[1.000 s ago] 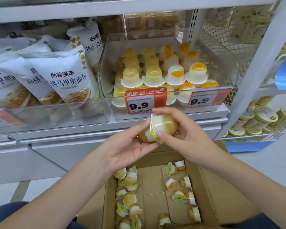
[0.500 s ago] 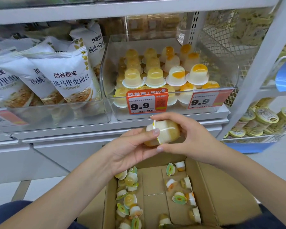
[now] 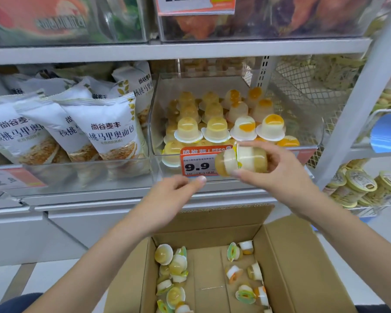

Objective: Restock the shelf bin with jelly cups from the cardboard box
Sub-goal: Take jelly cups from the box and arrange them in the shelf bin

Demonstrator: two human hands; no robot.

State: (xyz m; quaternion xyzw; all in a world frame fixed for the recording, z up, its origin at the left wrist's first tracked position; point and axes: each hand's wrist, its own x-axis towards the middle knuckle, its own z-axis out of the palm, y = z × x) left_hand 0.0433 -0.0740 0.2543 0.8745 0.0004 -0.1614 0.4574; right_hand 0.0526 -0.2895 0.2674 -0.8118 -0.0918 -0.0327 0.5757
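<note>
Cardboard box (image 3: 303,263) nearest, flaps open for easy reach; I count about fifteen loose jelly cups (image 3: 174,265) inside. Left hand (image 3: 167,195) empty, fingers relaxed, free for next pick. Right hand (image 3: 278,170) grips two stacked cups (image 3: 242,162), lifted before shelf bin (image 3: 303,123). Bin front row: four cups, domes up.

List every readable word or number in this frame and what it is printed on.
"9.9": orange price tag on the jelly bin; "RECO" along its top edge, small print unreadable.
"尚谷麦丰" and "核桃马里奥面包": front bread bag.
"2.8", partly cut off: tag under the bread bags.
Top-shelf tag: cut off, unreadable.
Tub lids at right: too small.
</note>
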